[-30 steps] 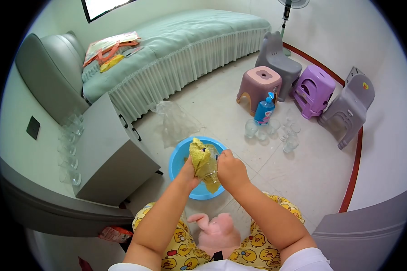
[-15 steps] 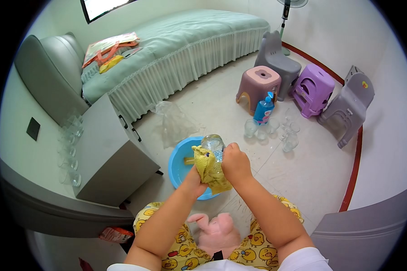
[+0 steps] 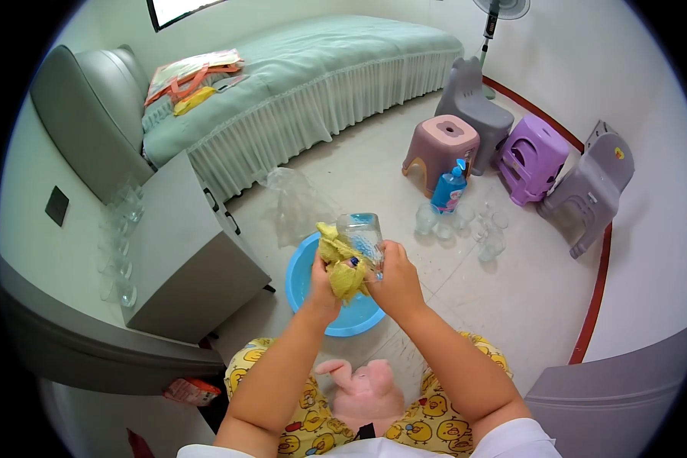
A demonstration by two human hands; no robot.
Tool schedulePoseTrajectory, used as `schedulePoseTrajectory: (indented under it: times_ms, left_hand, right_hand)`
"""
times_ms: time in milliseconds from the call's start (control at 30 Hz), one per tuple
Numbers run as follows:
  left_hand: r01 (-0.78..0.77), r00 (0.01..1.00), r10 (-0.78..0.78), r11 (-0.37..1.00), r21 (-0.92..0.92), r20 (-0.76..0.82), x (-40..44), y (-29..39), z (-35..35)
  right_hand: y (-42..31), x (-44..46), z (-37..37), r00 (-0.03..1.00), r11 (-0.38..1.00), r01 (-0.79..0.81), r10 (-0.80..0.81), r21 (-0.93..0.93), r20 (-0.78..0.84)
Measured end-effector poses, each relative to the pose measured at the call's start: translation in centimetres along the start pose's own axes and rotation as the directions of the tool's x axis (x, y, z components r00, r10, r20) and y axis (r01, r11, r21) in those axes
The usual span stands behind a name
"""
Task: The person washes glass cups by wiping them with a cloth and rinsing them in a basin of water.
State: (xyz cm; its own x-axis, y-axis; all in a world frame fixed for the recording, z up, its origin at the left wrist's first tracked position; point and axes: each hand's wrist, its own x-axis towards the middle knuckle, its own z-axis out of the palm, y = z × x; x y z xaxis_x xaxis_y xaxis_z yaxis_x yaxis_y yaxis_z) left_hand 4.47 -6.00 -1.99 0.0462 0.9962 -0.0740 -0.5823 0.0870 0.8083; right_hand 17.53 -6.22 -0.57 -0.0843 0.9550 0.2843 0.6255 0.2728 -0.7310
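Observation:
A clear, patterned glass jar [image 3: 362, 232] is held over the basin in my right hand [image 3: 399, 281], whose fingers wrap its right side. My left hand [image 3: 322, 288] is closed on a crumpled yellow cloth [image 3: 346, 276], pressed against the left and lower part of the jar. A small dark blue spot shows on the cloth. Below both hands stands a round light-blue basin [image 3: 298, 288], partly hidden by the cloth and my forearms.
Several glasses [image 3: 490, 246] and a blue pump bottle [image 3: 448, 191] stand ahead right, near a pink-brown stool [image 3: 444, 136]. A clear plastic bag [image 3: 291, 200] lies beyond the basin. More glasses [image 3: 126, 291] line a grey cabinet [image 3: 187, 263] at left. A pink plush [image 3: 368, 397] sits between my legs.
The jar has tilted more upright and shifted slightly away from me. The yellow cloth has bunched up and moved higher, and my left hand has risen with it.

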Motion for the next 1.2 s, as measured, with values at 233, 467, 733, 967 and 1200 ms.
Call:
schedulePoseTrajectory:
  times_ms: [233,467,733,967,1200]
  left_hand:
    - [0.126,0.991,-0.108,0.958,-0.257,0.084,0.6,0.2,-1.7]
    - [0.179,0.971,-0.159,0.979,-0.1,0.178,0.2,0.2,-1.0]
    - [0.199,0.977,-0.161,0.922,-0.331,0.137,-0.2,-0.8,-0.7]
    - [0.157,0.984,-0.178,0.833,-0.531,0.011,0.3,0.2,0.1]
    - [0.196,0.967,-0.244,0.903,-0.383,-0.079,-0.3,0.9,-0.4]
  right_hand:
    - [1.2,2.5,-2.7,0.845,0.583,-0.497,0.158,0.643,0.51]
    - [1.6,2.9,-1.8,0.8,0.549,-0.555,0.146,0.625,0.582]
    - [-0.3,2.0,0.0,0.916,0.359,-0.4,0.115,0.844,0.385]
    - [0.1,1.7,2.6,0.999,0.635,-0.011,0.038,0.772,-0.017]
    - [-0.2,1.6,3.1,0.977,0.785,0.186,-0.086,0.591,-0.195]
